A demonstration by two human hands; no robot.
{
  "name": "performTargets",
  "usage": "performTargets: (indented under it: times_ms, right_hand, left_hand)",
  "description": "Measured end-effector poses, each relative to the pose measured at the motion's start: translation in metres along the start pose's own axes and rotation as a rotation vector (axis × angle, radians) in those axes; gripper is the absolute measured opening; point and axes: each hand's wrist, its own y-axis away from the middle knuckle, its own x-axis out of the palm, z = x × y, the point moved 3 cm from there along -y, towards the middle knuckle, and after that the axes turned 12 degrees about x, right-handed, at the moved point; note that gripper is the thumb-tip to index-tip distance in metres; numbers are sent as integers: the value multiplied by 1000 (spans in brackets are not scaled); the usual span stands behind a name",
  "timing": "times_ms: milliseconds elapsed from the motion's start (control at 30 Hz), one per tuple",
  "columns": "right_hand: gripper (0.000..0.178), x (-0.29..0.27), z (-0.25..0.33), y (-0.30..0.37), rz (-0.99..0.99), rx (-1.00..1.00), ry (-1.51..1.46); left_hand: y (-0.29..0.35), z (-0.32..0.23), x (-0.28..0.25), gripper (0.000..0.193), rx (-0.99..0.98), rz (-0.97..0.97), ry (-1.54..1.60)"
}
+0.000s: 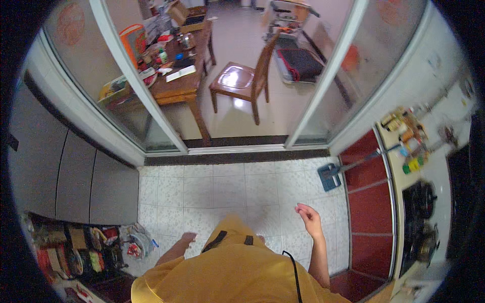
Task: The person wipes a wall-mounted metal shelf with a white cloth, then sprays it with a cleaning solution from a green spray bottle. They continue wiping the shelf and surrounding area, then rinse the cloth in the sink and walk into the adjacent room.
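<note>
My left hand [188, 238] hangs low over the pale tiled floor [212, 194], beside my mustard-coloured clothing [237, 272]. It is a little blurred; its fingers look loosely apart, with nothing visible in them. Out to the right, my right hand [310, 220] is raised above the tiles, fingers loosely curved and thumb side showing. No object shows in it. The nearest thing to that hand is a blue-grey, dustpan-like tool [329, 178] on the floor, whose long handle leans toward the red cabinets [371, 212]. Neither hand touches it.
Ahead, glass sliding doors [141, 81] stand parted above a dark sill. Beyond are a cluttered wooden table [177, 91] and a wooden chair [242, 81]. A counter with bottles [406, 134] and a stove [419, 217] lines the right; grey cabinets [76, 171] line the left, near a bagged bin [137, 245].
</note>
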Motion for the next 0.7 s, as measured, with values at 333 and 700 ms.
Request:
performTargets:
  times_ms: [333, 700]
  right_hand:
    - [23, 69, 131, -246, 280, -112, 79]
    - [23, 34, 333, -447, 105, -183, 85]
  left_hand:
    - [-44, 19, 16, 15, -1415, -427, 90]
    - [-544, 48, -183, 21, -665, -747, -233]
